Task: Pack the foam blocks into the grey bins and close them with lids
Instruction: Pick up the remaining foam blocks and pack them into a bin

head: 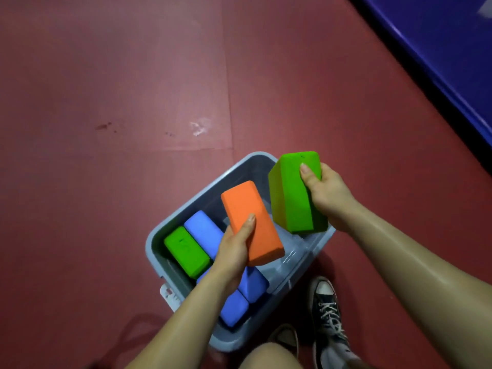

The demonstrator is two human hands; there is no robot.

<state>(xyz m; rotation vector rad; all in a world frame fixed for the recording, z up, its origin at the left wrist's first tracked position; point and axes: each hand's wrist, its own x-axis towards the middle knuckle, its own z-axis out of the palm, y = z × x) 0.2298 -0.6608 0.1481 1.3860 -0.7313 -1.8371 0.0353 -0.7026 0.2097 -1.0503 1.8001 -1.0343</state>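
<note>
A grey bin [159,235] stands open on the red floor below me. Inside it lie a green foam block [186,251] at the left, a blue block [203,233] beside it, and two more blue blocks [253,286] nearer to me. My left hand [234,251] grips an orange foam block [251,222] above the middle of the bin. My right hand [327,193] grips a larger-looking green foam block [295,193] over the bin's right rim. No lid is visible.
Red floor mats [133,89] spread all around the bin. A blue padded edge [439,62] runs along the upper right. My shoes [327,310] stand just right of the bin's near corner. A white latch [167,294] sticks out from the bin's left side.
</note>
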